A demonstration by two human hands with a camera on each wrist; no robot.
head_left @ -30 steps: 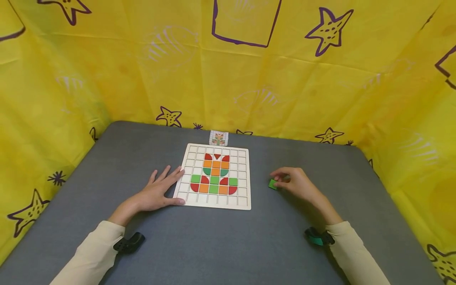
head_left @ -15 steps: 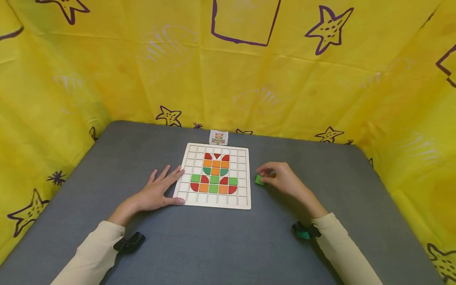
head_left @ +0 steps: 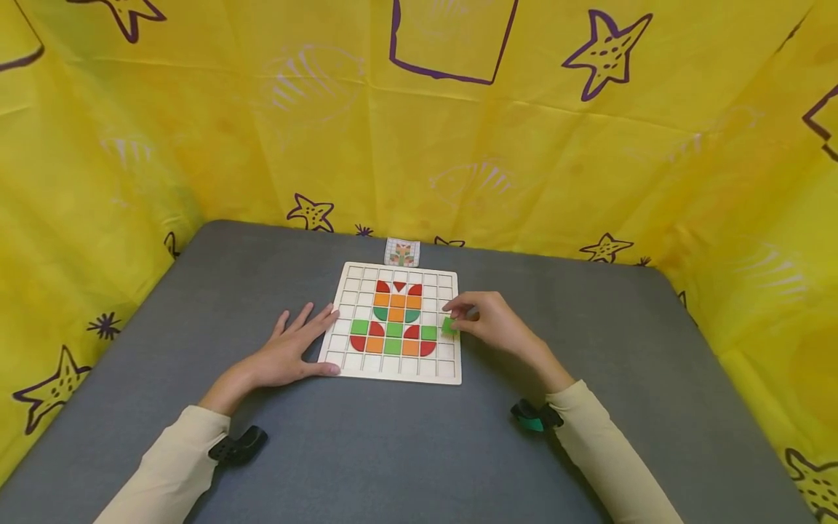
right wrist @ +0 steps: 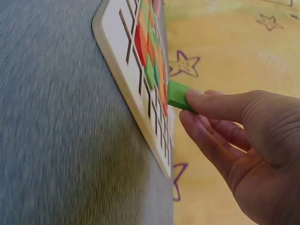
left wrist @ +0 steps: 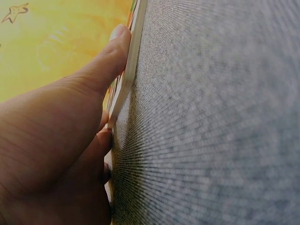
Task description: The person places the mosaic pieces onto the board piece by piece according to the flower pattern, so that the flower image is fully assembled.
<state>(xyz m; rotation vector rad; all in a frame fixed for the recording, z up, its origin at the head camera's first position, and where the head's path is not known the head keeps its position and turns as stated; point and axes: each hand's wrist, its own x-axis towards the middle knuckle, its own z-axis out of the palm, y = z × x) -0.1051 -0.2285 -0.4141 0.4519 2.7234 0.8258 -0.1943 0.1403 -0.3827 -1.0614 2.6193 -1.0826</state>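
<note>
A pale square grid board point(head_left: 390, 368) lies on the grey table, with red, orange and green tiles forming a flower-like pattern in its cells. My left hand point(head_left: 286, 355) rests at the board's left side, fingers spread, fingertips and thumb on its edge; the left wrist view shows the thumb point(left wrist: 112, 54) along that edge. Between thumb and fingers my right hand point(head_left: 494, 320) pinches a green square tile point(right wrist: 178, 95). In the head view this tile overlaps the board's right columns, just right of a green tile point(head_left: 428, 333) lying in the grid.
Behind the board lies a small card point(head_left: 402, 253) printed with a similar flower pattern on a grid. The grey table point(head_left: 393, 451) runs back to a yellow curtain point(head_left: 419, 145) with starfish drawings, which also hangs along both sides.
My right hand has moved left with the green tile, from the table right of the board to over the board's right edge. The left hand and board have stayed in place.
</note>
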